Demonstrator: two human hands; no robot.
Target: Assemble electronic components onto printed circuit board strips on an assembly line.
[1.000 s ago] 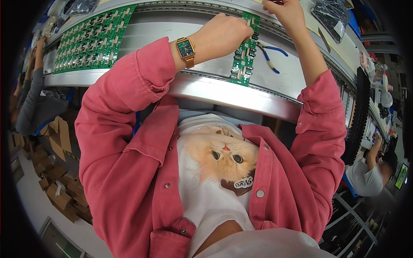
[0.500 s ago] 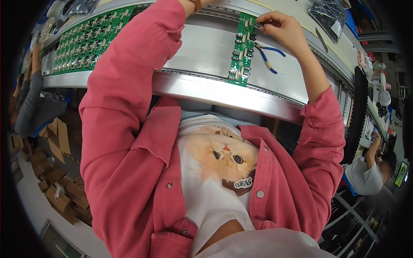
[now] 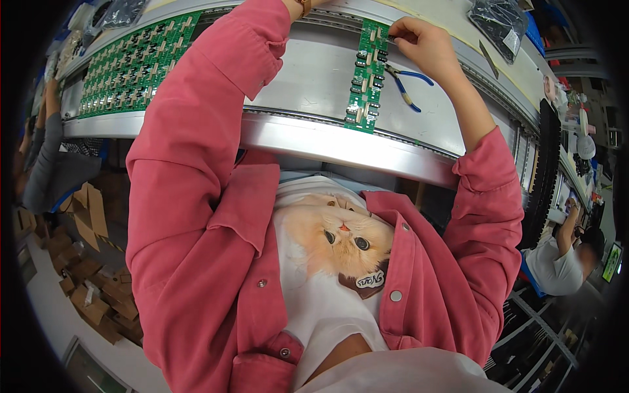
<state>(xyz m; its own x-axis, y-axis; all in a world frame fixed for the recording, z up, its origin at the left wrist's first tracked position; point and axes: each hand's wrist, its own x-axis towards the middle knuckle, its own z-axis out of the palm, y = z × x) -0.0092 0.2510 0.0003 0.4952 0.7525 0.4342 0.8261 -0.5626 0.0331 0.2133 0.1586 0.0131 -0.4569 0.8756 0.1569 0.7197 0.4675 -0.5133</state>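
Grip of the right hand (image 3: 426, 46): thumb and forefinger bent together at the upper right edge of a narrow green circuit board (image 3: 364, 82); any held object cannot be made out. Board across metal rails (image 3: 367, 148), blue-handled pliers (image 3: 401, 88) beside it. Left hand out of frame.

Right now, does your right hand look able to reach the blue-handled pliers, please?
Probably yes: the right hand is beside the narrow circuit board, the pliers lie just below that hand in the picture, and nothing shows between.

pale wall (image 3: 51, 298), framed panel (image 3: 94, 371) lower left; cardboard boxes (image 3: 97, 302) heaped nearby; lit screen (image 3: 610, 263) far right
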